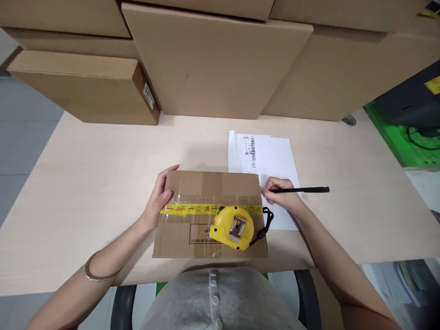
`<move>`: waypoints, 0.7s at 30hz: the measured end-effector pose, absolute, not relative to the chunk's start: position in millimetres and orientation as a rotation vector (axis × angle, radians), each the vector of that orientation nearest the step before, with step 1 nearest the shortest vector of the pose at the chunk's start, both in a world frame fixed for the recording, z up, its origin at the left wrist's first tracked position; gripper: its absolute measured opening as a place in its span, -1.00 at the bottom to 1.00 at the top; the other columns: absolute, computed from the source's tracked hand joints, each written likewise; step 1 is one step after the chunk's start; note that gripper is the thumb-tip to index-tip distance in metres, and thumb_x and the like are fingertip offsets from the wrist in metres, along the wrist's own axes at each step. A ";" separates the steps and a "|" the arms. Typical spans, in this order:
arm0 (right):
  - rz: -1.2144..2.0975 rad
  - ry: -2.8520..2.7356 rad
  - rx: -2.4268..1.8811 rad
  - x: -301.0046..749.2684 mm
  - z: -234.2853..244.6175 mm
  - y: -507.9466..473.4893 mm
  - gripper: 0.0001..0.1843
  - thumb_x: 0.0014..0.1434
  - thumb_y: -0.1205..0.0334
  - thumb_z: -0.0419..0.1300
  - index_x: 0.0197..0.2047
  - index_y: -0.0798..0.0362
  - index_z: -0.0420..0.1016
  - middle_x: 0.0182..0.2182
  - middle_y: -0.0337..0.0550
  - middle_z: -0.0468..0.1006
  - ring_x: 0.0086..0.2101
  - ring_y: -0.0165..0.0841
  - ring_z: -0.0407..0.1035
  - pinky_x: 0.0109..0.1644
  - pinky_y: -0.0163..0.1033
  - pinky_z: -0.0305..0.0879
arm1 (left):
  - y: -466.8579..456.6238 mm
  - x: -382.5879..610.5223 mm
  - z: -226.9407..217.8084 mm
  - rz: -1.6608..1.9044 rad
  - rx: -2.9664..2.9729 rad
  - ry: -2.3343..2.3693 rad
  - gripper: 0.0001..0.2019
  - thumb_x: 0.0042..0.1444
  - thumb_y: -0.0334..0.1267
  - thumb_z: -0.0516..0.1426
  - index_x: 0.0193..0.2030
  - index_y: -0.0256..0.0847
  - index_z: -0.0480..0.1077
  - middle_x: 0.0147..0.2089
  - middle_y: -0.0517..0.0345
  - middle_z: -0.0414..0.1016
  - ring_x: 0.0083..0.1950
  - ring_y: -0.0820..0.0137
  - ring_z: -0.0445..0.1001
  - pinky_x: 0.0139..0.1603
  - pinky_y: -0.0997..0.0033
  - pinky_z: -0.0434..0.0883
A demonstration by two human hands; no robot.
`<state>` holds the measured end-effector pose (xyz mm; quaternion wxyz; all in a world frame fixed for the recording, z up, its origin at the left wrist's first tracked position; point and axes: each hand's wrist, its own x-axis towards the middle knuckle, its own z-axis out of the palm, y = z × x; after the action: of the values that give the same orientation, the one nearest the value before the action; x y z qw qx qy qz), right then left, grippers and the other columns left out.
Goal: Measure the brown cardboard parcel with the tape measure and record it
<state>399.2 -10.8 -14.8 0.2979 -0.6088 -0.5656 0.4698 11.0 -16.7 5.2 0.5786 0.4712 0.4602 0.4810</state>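
Pale wood-grain laminate forms the desk (85, 183), matte and smooth, with large plain corrugated cartons (216, 64) stacked along its far edge.

1. Flat carton (206, 183): rectangular, low, brown corrugated board. It lies at the near edge of the desk, between the two hands. Clear glossy tape covers its centre seam, and a yellow printed tape strip (192, 209) crosses the top face from side to side.
2. Left hand (158, 201): clasps the left edge of the flat carton. The thumb lies on the top face at the end of the yellow printed tape strip. The fingers (168, 170) are loosely curved and hook over the far left corner. A thin metal bangle (98, 275) sits on the forearm.
3. Tape measure (232, 227): rounded yellow plastic case with a bright metal belt clip facing up. It rests on the top face, towards the right fingertips and well apart from the left thumb. Its black wrist strap (266, 222) hangs over the right edge of the carton.
4. Right hand (280, 192): just beside the right edge of the flat carton, fingers closed in a writing grip on a slim black pen (302, 189). The barrel points away to the right.
5. White paper sheet (271, 156): flat beneath the right hand, printed at its far left, its near left part tucked behind the carton.
6. Green crate (402, 137): beyond the desk, far right of the pen.
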 end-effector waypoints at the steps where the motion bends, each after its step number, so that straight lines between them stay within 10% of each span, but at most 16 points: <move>1: 1.250 -1.504 -1.617 399.1 -14.6 -10.9 -0.56 0.05 0.00 0.44 -0.59 -0.06 0.29 -0.75 -0.28 0.42 -0.71 -0.42 0.28 -0.61 -0.30 0.17 | -16.5 11.0 5.4 1.126 1.102 1.075 -0.36 0.14 0.21 0.28 0.32 0.06 0.44 0.30 0.02 0.45 0.30 -0.08 0.37 0.31 -0.06 0.36; 21: 1.266 -1.475 -1.623 396.0 -10.3 -10.0 -0.56 0.02 0.02 0.44 -0.60 -0.06 0.28 -0.76 -0.31 0.39 -0.73 -0.45 0.23 -0.65 -0.33 0.13 | -15.3 9.7 3.8 1.119 1.112 1.080 -0.38 0.13 0.22 0.28 0.29 0.08 0.46 0.28 0.04 0.45 0.27 -0.08 0.38 0.22 -0.02 0.39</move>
<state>396.0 -10.0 -10.3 0.3001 -0.6115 -0.5556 0.4768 9.7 -15.3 3.8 0.5769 0.4750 0.4614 0.4781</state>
